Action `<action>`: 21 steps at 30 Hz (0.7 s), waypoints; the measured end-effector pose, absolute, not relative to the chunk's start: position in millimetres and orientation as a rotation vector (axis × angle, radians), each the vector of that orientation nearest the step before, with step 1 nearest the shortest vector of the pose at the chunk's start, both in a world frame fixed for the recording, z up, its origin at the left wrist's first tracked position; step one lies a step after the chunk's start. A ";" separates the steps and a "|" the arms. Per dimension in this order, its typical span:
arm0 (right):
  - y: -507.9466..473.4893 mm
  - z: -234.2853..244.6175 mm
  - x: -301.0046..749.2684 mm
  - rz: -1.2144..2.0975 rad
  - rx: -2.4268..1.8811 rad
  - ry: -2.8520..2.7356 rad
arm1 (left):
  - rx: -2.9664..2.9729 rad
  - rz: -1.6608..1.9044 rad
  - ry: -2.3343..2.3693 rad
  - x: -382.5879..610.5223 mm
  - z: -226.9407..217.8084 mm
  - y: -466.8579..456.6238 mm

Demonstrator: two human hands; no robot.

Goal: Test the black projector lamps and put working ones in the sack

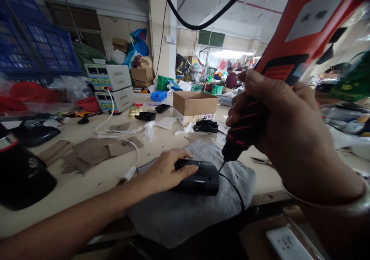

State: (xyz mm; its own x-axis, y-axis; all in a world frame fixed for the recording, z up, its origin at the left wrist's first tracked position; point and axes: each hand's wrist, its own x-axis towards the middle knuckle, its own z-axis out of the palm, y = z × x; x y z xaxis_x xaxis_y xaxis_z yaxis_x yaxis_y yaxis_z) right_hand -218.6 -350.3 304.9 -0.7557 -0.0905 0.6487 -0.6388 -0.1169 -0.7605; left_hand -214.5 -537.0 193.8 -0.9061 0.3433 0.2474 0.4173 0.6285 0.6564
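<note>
My right hand [285, 125] is wrapped round the black grip of a red and black electric screwdriver [289, 59], held tilted with its tip down. The thin bit ends close beside the right end of a black plastic device [199, 179]; whether it touches cannot be made out. My left hand [170, 167] holds the device down, thumb on top and fingers over the far side. Underneath lies a grey cloth [196, 215] at the table's front edge. A thin black cable [235, 188] runs from near the device's right end across the cloth.
An open cardboard box [195, 105] stands beyond the cloth, with black parts [206, 125] before it. Cardboard pieces [92, 152] and a white cable [112, 117] lie left, near stacked power units [112, 86]. Pliers [261, 161] lie right. A socket strip [285, 242] sits below the edge.
</note>
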 end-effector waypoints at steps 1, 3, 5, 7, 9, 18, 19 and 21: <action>-352.6 302.8 -220.1 1.924 0.840 -1.776 | -0.683 -1.108 -2.648 -214.0 187.8 -535.7; -358.6 299.0 -224.7 1.930 0.893 -1.768 | -0.814 -1.009 -2.526 -213.2 179.2 -535.4; -366.0 296.5 -230.4 1.958 0.936 -1.749 | -0.890 -0.917 -2.502 -212.9 176.5 -537.4; -373.4 295.1 -236.3 1.981 0.985 -1.728 | -0.899 -0.860 -2.536 -213.2 178.3 -539.7; -379.2 293.8 -241.6 1.988 1.016 -1.717 | -0.877 -0.835 -2.582 -214.5 181.8 -540.9; -385.1 287.0 -255.4 1.964 0.996 -1.740 | -0.878 -0.877 -2.643 -223.1 183.7 -539.4; -385.8 286.6 -256.6 1.970 0.989 -1.740 | -0.874 -0.873 -2.641 -223.0 183.4 -539.5; -387.6 286.4 -258.5 1.985 0.978 -1.747 | -0.872 -0.861 -2.635 -222.6 183.1 -539.8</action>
State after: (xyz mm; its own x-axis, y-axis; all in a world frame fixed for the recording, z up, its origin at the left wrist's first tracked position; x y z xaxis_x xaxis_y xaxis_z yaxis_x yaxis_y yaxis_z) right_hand -258.5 -387.6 286.4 -0.7137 -0.1960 0.6724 -0.6421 -0.2004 -0.7400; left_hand -222.6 -539.8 183.1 -0.7950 0.4675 0.3866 0.6056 0.6495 0.4598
